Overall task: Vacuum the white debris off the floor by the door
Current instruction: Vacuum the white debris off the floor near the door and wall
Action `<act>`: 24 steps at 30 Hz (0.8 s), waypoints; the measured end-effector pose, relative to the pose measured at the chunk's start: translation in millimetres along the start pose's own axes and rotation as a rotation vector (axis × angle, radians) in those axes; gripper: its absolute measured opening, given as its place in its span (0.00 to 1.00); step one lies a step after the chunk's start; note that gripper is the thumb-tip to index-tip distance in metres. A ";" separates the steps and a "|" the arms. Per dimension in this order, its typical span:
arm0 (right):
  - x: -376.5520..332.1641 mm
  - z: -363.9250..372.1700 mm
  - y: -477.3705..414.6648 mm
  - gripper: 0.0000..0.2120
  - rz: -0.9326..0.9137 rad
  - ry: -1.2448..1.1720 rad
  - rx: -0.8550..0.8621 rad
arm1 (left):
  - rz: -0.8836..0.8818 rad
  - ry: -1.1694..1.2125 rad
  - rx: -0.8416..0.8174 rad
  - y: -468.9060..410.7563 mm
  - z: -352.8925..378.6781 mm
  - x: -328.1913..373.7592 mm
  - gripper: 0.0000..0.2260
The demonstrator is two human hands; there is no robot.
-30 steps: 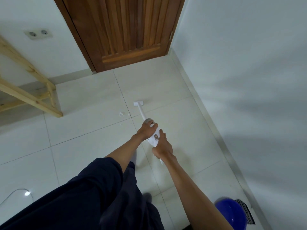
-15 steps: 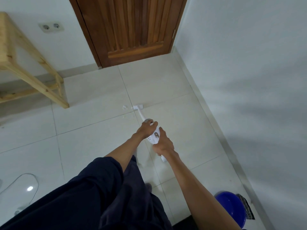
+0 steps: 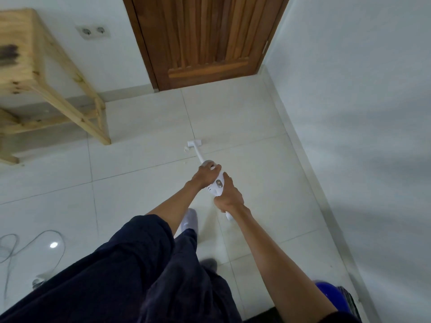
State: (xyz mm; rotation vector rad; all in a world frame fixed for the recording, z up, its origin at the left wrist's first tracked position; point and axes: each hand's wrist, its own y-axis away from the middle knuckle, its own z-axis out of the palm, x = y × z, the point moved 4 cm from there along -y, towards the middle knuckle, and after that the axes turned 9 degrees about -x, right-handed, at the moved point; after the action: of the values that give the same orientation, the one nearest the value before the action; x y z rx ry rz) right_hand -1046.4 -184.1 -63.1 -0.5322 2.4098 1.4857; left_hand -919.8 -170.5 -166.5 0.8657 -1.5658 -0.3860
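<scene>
We vacuum pale floor tiles before the wooden door.
Our left hand and right hand clamp the vacuum; white debris lies beyond our fingers, beside the nozzle.

I see the vacuum head on the floor before the door, debris just left of it, a wooden bench far left.

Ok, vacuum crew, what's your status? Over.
Both hands, left and right, gripping vacuum. Nozzle on floor beside white bits. Nothing in the way.
</scene>
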 end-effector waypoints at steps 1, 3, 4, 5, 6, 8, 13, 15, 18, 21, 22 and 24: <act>-5.5 -1.9 -2.6 0.40 -0.003 -0.001 -0.010 | -0.012 -0.005 0.000 -1.7 -5.6 1.4 0.16; -15.9 -3.6 -6.7 0.41 -0.010 0.000 -0.017 | -0.016 -0.005 0.005 -4.4 -15.9 3.2 0.17; -20.4 -3.5 -8.2 0.41 -0.015 0.006 -0.018 | -0.018 -0.006 0.008 -5.2 -20.1 3.1 0.17; -24.1 -3.2 -9.7 0.42 -0.018 0.016 -0.018 | -0.020 -0.004 0.009 -5.0 -23.3 3.6 0.17; -26.5 -1.5 -10.4 0.42 -0.018 0.022 -0.024 | -0.024 0.001 0.006 -3.9 -25.2 2.8 0.17; -27.7 3.6 -9.2 0.42 -0.020 0.036 -0.032 | -0.031 0.006 0.005 0.7 -26.1 0.5 0.17; -19.6 15.9 0.0 0.42 -0.029 0.074 -0.037 | -0.043 0.028 0.017 18.8 -18.1 -9.3 0.17; -13.1 20.3 7.2 0.41 -0.032 0.081 -0.031 | -0.051 0.035 0.015 27.2 -12.1 -14.0 0.17; -0.7 28.8 22.8 0.41 -0.043 0.093 -0.033 | -0.059 0.035 0.015 42.3 0.9 -23.1 0.19; 11.5 39.1 40.4 0.41 -0.055 0.105 -0.024 | -0.072 0.039 0.005 64.1 16.1 -30.4 0.12; 13.9 41.4 42.6 0.41 -0.051 0.116 -0.024 | -0.074 0.043 0.007 67.5 19.1 -32.1 0.11; 23.3 47.5 53.5 0.40 -0.046 0.134 -0.032 | -0.073 0.038 0.004 81.2 30.2 -36.5 0.14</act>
State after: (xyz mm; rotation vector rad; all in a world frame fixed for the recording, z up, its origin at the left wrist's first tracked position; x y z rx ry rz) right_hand -1089.3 -123.6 -50.7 -0.7106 2.4589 1.5168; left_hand -974.1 -97.7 -142.6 0.9296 -1.5032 -0.4166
